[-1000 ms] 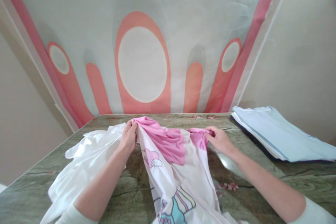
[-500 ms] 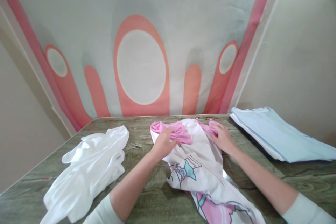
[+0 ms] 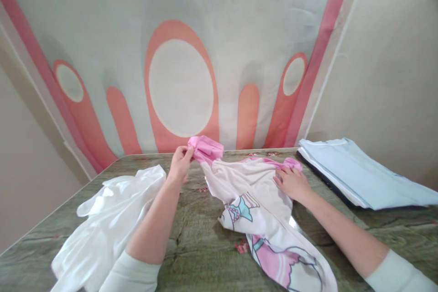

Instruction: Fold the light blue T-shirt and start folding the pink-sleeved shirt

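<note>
Head view: left hand (image 3: 180,164) pinches pink edge (image 3: 208,148) of printed garment (image 3: 255,180), right hand (image 3: 293,185) splayed on it; uneven tugging could crease it.

The centre garment (image 3: 253,180) is matt cloth; the lower-left bundle (image 3: 109,219), smoother, shinier cloth; the table (image 3: 198,248) looks wood-grained.

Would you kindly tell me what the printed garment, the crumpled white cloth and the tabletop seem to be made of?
Printed garment: probably soft, matte knit, given its loose folds.
Crumpled white cloth: smooth, light fabric, draping in soft creases; fibre unclear.
Tabletop: wood-look, with grain lines; real or printed, unclear.
</note>
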### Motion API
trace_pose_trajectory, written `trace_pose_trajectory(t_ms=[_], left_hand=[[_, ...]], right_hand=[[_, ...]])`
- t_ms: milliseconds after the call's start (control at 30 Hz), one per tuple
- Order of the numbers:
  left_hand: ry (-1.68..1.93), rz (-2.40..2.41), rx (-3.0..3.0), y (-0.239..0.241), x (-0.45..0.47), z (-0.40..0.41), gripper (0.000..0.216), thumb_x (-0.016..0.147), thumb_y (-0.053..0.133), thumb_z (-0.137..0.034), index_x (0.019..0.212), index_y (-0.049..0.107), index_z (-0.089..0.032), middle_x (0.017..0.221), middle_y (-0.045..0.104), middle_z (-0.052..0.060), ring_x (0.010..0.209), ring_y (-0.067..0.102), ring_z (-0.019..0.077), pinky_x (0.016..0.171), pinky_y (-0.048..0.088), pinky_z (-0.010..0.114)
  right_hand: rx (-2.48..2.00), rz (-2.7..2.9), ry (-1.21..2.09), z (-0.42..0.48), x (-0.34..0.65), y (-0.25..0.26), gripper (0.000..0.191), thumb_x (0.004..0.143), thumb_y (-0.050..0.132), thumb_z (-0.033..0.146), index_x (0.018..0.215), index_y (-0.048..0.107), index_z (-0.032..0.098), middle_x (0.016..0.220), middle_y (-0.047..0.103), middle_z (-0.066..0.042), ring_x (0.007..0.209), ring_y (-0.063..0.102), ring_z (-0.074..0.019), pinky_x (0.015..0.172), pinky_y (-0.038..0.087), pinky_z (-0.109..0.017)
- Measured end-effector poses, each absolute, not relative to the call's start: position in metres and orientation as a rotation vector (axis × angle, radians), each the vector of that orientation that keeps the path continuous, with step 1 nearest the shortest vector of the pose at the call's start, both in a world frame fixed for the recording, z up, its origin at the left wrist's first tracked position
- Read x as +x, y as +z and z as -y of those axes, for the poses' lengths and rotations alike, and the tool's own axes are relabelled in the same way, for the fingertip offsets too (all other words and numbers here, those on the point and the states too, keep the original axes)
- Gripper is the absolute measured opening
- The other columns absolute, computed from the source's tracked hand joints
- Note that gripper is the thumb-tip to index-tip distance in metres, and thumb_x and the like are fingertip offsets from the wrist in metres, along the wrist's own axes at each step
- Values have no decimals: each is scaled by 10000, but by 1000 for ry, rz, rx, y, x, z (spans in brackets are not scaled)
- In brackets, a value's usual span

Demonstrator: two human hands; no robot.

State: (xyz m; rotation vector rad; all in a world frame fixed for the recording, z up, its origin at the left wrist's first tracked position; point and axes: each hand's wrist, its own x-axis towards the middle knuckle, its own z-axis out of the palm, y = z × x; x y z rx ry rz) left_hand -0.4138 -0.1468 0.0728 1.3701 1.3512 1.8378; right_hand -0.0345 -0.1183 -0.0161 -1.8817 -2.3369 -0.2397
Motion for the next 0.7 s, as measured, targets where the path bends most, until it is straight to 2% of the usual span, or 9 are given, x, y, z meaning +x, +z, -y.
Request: trace_pose_trajectory(t_ms=[100, 233, 333, 400, 467, 533, 600, 700], left_hand=[[2021, -1437, 1049, 76, -453, 148, 319, 691, 564, -475, 708, 430, -186, 651, 504, -40, 609, 532, 102, 637, 464, 247], [1951, -1755, 946, 62, -482, 153, 258, 700, 523, -419, 649, 425, -186, 614, 485, -19, 579, 527, 130, 582, 456, 273], [1891, -1899, 1023, 57, -476, 155, 163, 667, 573, -285, 745, 497, -164, 732, 549, 28, 721, 561, 178, 676, 463, 324], [1789, -1959, 1180, 59, -458, 158, 216, 645, 595, -219, 842, 529, -161, 849, 576, 46, 840, 560, 192, 773, 448, 338], [1569, -1918, 1422, 64, -432, 163, 217, 630, 616, -207, 838, 564, -171, 853, 597, 29, 845, 566, 188, 792, 442, 316], [1242, -1757, 1693, 67, -404, 170, 132, 617, 644, -227, 732, 599, -180, 736, 615, -5, 731, 583, 169, 707, 456, 266], [702, -1551, 2088, 67, -379, 178, 95, 706, 569, -244, 747, 623, -179, 739, 634, -1, 710, 585, 161, 671, 443, 247], [386, -1548, 2306, 58, -357, 185, 201, 769, 451, -170, 829, 643, -156, 843, 660, 42, 791, 593, 182, 720, 432, 267]], right_hand=[[-1979, 2345, -225, 113, -23, -15, 408, 879, 365, 363, 1183, 559, 174, 1214, 546, -136, 1118, 442, -316, 909, 315, -441], [-1973, 2446, -150, 110, -10, -12, 351, 836, 426, 290, 1123, 590, 170, 1194, 562, -139, 1113, 466, -291, 916, 319, -417], [-1956, 2481, -145, 112, -9, -6, 344, 805, 466, 250, 1108, 601, 159, 1179, 575, -141, 1094, 486, -292, 905, 330, -410], [-1918, 2480, -152, 117, -14, 1, 317, 798, 471, 230, 1064, 621, 143, 1151, 591, -148, 1065, 503, -299, 881, 343, -407], [-1828, 2463, -94, 124, -25, 12, 261, 801, 481, 239, 976, 646, 137, 1087, 616, -147, 1010, 532, -281, 844, 363, -377], [-1708, 2456, 96, 135, -39, 24, 240, 824, 473, 292, 860, 652, 137, 952, 647, -126, 888, 571, -236, 762, 389, -331], [-1566, 2483, 401, 151, -54, 35, 328, 857, 432, 384, 765, 633, 141, 795, 648, -84, 729, 574, -187, 651, 390, -291], [-1296, 2540, 898, 181, -73, 44, 381, 832, 469, 494, 803, 623, 148, 728, 624, -35, 638, 540, -145, 562, 369, -249]])
